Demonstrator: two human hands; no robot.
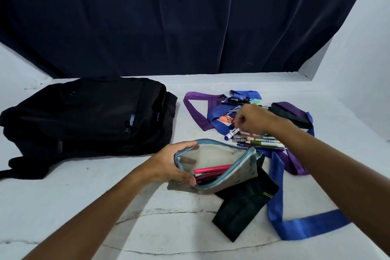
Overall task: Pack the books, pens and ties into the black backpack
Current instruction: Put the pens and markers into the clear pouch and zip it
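Two hands are over the white table [73, 207], each busy with its own job. Left hand [171, 164] grips the open mouth of a grey pouch [213, 164], fingers curled over the far blue-zip edge and thumb clamped on the near edge, holding it spread wide. Inside the pouch lies a pink pen [212, 169], with a darker pen or two tucked under it near the thumb.

Right hand [253, 119] hovers over the pen pile [256, 140], knuckles up, fingers bunched and curled tight. Something white pokes out under the fingertips, so it looks to be pinching a pen from the pile, though the hand is blurred and the exact grip cannot be told. Pens in that pile lie side by side, just right of the pouch mouth, with a blue-capped one at the left end. More pens and a marker sit farther back, tangled among the ties.

Ties everywhere on the right: a purple tie [195, 112] looped at the back, a blue tie [295, 226] running from the pile toward the near edge and bending right, and a dark tie [242, 207] folded flat, its top end tucked under the pouch.

Backpack [88, 116] lies flat on the left side of the table, well apart from the pens, and it looks closed. Behind the table hangs a dark blue curtain [190, 17].
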